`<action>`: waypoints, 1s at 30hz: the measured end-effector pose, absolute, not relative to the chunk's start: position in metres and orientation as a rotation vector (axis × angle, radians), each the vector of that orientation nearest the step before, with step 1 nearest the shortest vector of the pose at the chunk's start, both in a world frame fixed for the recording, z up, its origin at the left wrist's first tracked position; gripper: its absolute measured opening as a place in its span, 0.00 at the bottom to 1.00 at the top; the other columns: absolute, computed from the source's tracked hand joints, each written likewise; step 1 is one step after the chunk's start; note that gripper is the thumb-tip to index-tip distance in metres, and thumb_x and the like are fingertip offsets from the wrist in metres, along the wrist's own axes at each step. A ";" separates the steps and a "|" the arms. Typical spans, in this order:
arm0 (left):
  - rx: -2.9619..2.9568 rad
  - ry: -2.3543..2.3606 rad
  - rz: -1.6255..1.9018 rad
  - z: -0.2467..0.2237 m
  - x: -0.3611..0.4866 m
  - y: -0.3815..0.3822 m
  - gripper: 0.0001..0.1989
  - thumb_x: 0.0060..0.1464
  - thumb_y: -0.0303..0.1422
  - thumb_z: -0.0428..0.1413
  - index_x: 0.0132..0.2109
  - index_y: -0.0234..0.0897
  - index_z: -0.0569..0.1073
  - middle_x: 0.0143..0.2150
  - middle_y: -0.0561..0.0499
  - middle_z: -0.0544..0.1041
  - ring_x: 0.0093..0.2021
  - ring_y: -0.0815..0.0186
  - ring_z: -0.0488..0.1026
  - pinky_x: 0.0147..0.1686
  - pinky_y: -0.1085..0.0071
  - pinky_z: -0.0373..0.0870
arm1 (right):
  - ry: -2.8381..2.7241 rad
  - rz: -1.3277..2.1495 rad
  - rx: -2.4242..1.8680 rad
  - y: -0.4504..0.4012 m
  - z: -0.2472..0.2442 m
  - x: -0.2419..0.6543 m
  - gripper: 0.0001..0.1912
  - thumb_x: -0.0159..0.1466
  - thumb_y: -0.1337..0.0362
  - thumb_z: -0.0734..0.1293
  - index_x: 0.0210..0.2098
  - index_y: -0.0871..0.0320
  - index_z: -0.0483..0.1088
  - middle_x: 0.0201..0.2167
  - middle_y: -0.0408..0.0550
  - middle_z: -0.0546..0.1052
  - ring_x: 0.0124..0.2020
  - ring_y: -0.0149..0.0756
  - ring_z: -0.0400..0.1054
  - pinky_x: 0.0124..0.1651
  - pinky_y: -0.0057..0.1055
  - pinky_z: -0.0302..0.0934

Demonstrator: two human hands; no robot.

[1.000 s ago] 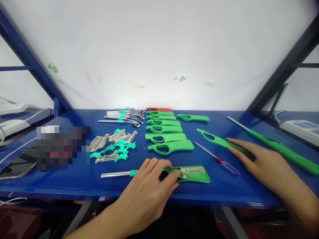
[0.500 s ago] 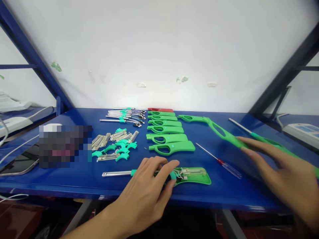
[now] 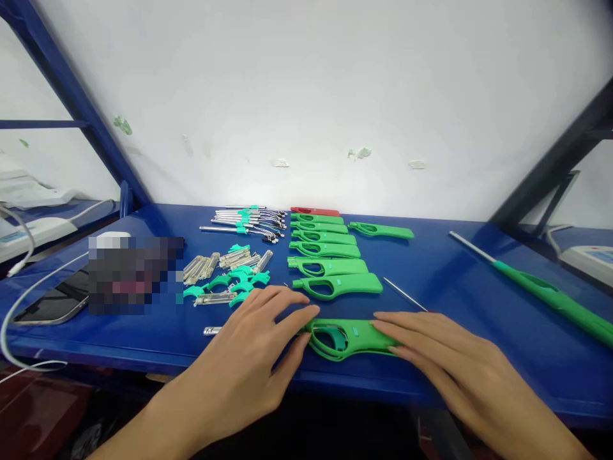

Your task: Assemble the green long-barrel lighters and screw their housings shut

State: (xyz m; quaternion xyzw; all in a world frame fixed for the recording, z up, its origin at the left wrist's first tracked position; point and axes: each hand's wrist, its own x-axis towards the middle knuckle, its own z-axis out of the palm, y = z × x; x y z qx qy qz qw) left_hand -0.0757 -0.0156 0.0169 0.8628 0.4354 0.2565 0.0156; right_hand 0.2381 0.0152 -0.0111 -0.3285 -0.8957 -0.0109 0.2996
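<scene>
A green utility lighter [image 3: 368, 333] lies near the front edge of the table, its upper shell half now over the lower one. Through its loop shows a teal trigger [image 3: 340, 338]. My left hand [image 3: 268, 338] closes around the lighter's neck, thumb and fingers pinching it. The silver tube tip [image 3: 211, 331] pokes out to the left of that hand. My right hand [image 3: 445, 358] grips the lighter's wide rear end between thumb and fingers. Just behind the right hand, a screwdriver [image 3: 405, 294] shows only its shaft; its handle is hidden.
Several green shell halves [image 3: 345, 285] and a red one [image 3: 316, 211] form a column behind. Left of them lie metal tubes with wires [image 3: 225, 229], clear fuel tanks [image 3: 205, 268] and teal triggers [image 3: 246, 275]. A lighter with a tube [image 3: 541, 287] lies right, a phone [image 3: 52, 297] left.
My right hand has brought a green shell half leftward from the right and laid it over the open lighter. My left hand has shifted onto the lighter's neck.
</scene>
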 end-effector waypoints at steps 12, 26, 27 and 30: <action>2.685 1.341 0.600 0.016 -0.083 -0.016 0.16 0.74 0.23 0.49 0.60 0.41 0.75 0.52 0.47 0.78 0.51 0.57 0.74 0.56 0.54 0.73 | -2.434 -0.041 -0.918 0.016 -0.020 0.240 0.20 0.78 0.61 0.62 0.66 0.41 0.72 0.62 0.38 0.81 0.59 0.43 0.80 0.60 0.45 0.77; 2.699 1.325 0.522 0.013 -0.084 -0.013 0.27 0.66 0.14 0.49 0.63 0.44 0.73 0.54 0.48 0.78 0.50 0.57 0.75 0.51 0.57 0.74 | -2.378 -0.045 -0.949 0.013 -0.025 0.243 0.21 0.77 0.61 0.63 0.67 0.39 0.72 0.61 0.39 0.81 0.59 0.43 0.80 0.61 0.48 0.77; 2.702 1.328 0.517 0.013 -0.084 -0.013 0.26 0.67 0.14 0.49 0.63 0.44 0.73 0.54 0.48 0.78 0.51 0.57 0.75 0.52 0.57 0.74 | -2.383 -0.042 -0.954 0.014 -0.025 0.243 0.21 0.77 0.61 0.63 0.67 0.39 0.72 0.61 0.38 0.81 0.59 0.43 0.80 0.61 0.47 0.77; 2.708 1.326 0.522 0.012 -0.084 -0.012 0.26 0.67 0.14 0.48 0.63 0.44 0.74 0.54 0.47 0.78 0.50 0.57 0.75 0.51 0.58 0.75 | -2.382 -0.030 -0.962 0.014 -0.024 0.241 0.21 0.77 0.61 0.63 0.66 0.40 0.73 0.61 0.38 0.82 0.59 0.42 0.80 0.61 0.45 0.77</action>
